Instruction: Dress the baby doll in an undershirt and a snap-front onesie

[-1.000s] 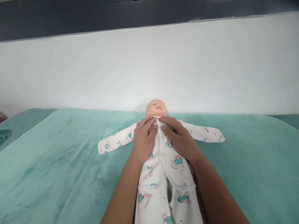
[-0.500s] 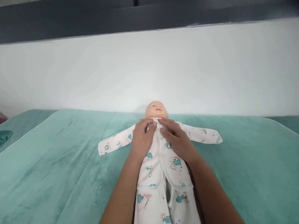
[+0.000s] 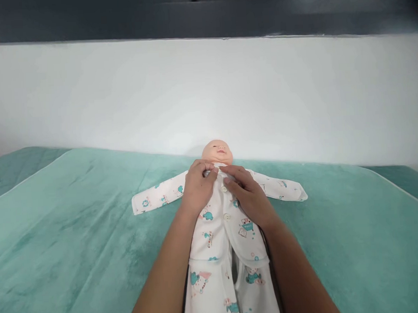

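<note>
At frame centre, the left hand (image 3: 198, 187) looks nearly closed in its grip, the right hand (image 3: 248, 192) slightly parted; whether either pinches cloth, I cannot tell. Best keep the printed jacket (image 3: 212, 226), lower centre, edges level.

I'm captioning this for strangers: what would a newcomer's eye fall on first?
Probably the doll's bare head, near the centre, in front of the white wall. Just below, the left hand and right hand are high on the printed white jacket. Its sleeves spread sideways over the green blanket.
</note>
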`<state>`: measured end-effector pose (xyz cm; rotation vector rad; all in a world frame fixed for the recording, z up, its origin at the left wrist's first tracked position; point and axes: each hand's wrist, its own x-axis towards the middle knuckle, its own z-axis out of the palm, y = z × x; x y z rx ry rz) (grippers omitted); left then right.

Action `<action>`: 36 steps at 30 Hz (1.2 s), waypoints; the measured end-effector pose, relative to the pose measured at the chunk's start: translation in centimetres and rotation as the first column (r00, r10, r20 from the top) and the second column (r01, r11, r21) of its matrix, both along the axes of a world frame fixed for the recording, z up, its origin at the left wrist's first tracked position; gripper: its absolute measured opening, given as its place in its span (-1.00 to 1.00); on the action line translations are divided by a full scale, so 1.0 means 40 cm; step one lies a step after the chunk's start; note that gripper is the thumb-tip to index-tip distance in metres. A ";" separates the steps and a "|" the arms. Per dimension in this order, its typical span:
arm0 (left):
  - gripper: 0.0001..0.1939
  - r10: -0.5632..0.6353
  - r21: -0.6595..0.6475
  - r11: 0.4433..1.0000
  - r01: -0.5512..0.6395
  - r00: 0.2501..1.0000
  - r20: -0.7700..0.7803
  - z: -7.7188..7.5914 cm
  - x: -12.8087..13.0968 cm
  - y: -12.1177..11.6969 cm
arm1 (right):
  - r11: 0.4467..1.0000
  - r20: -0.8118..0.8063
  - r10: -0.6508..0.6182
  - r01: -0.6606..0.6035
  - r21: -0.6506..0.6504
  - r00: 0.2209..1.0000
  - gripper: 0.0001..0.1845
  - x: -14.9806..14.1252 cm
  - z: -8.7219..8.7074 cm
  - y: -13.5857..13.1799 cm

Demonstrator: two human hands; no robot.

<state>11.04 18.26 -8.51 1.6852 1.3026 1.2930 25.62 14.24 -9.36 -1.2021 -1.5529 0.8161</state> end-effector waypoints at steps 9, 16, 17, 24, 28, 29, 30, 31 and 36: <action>-0.88 0.035 0.053 0.998 -0.032 0.998 -0.058 0.003 0.005 -0.008 | 0.999 0.024 0.009 -0.010 0.032 1.000 -0.65 0.000 0.006 -0.005; -0.87 0.106 0.075 0.993 -0.096 0.986 -0.133 0.004 0.013 -0.010 | 0.999 -0.008 -0.010 0.010 0.034 1.000 -0.64 0.000 0.001 -0.003; -0.87 0.112 0.083 0.991 -0.102 0.985 -0.135 0.003 0.014 -0.010 | 0.999 -0.016 -0.022 0.022 0.032 1.000 -0.63 0.000 -0.001 -0.002; -0.86 0.110 0.096 0.990 -0.098 0.986 -0.128 0.003 0.014 -0.011 | 0.998 -0.009 -0.012 0.013 0.064 1.000 -0.64 0.001 -0.003 0.000; -0.87 0.115 0.109 0.989 -0.099 0.982 -0.152 0.003 0.014 -0.012 | 0.998 -0.014 -0.019 0.020 0.057 1.000 -0.65 0.002 -0.001 -0.001; -0.87 0.118 0.111 0.989 -0.101 0.980 -0.162 0.003 0.014 -0.012 | 0.999 -0.019 -0.024 0.025 0.040 1.000 -0.65 0.003 0.000 -0.001; -0.87 0.122 0.110 0.988 -0.104 0.978 -0.169 0.003 0.015 -0.011 | 0.999 -0.027 -0.030 0.030 0.015 0.999 -0.64 0.003 0.000 -0.001; -0.87 0.125 0.104 0.989 -0.108 0.977 -0.174 0.003 0.015 -0.011 | 0.999 -0.036 -0.036 0.036 -0.015 0.999 -0.62 0.004 0.001 -0.001; -0.85 0.077 0.058 0.996 -0.068 0.983 -0.166 0.001 0.014 -0.005 | 0.993 -0.074 -0.083 0.077 -0.086 0.994 -0.64 0.000 0.012 -0.002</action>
